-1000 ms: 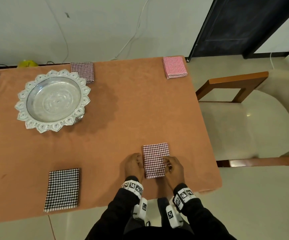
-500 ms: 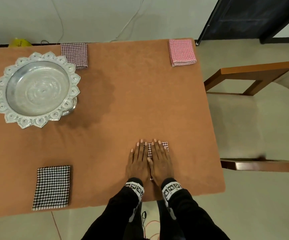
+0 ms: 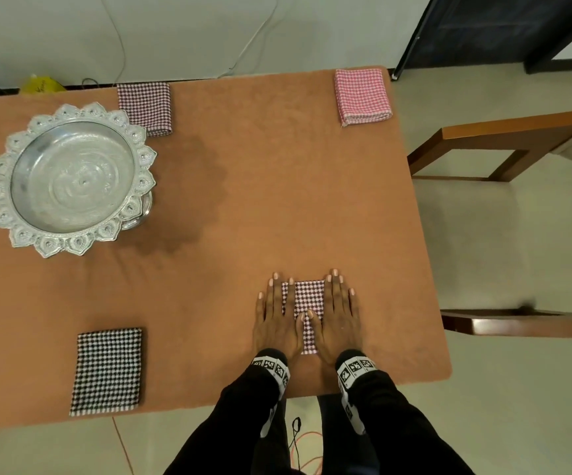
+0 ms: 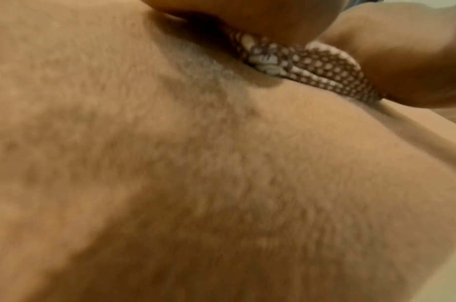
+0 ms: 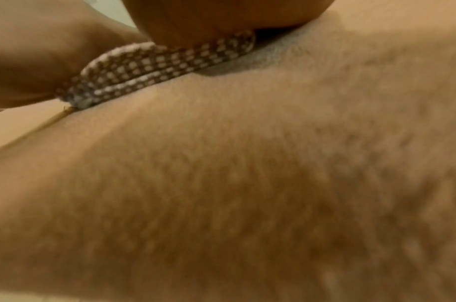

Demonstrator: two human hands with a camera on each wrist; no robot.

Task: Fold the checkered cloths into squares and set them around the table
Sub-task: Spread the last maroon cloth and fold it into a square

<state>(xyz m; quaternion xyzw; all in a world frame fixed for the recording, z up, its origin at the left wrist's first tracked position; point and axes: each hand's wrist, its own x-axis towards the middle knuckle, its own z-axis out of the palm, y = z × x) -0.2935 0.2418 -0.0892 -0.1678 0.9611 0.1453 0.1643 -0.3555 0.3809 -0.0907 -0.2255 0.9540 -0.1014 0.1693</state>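
A folded maroon-and-white checkered cloth [image 3: 307, 299] lies near the table's front edge. My left hand [image 3: 275, 315] presses flat on its left side and my right hand [image 3: 337, 311] presses flat on its right side, fingers straight, thumbs meeting over the cloth. Both wrist views show the cloth's stacked folded edge [image 4: 314, 67] [image 5: 149, 67] squeezed under a palm. Other folded cloths lie around the table: black-and-white [image 3: 108, 370] at the front left, dark maroon [image 3: 145, 106] at the back, pink [image 3: 363, 96] at the back right corner.
An ornate silver tray [image 3: 1, 186] stands on the left of the orange-covered table [image 3: 260, 200]. A wooden-armed chair [image 3: 517, 132] with a pale cushion sits just off the right edge. Cables lie on the floor below me.
My hands went from beside the cloth's near end to flat on top of it, then slid apart to its left and right sides, uncovering the middle strip.
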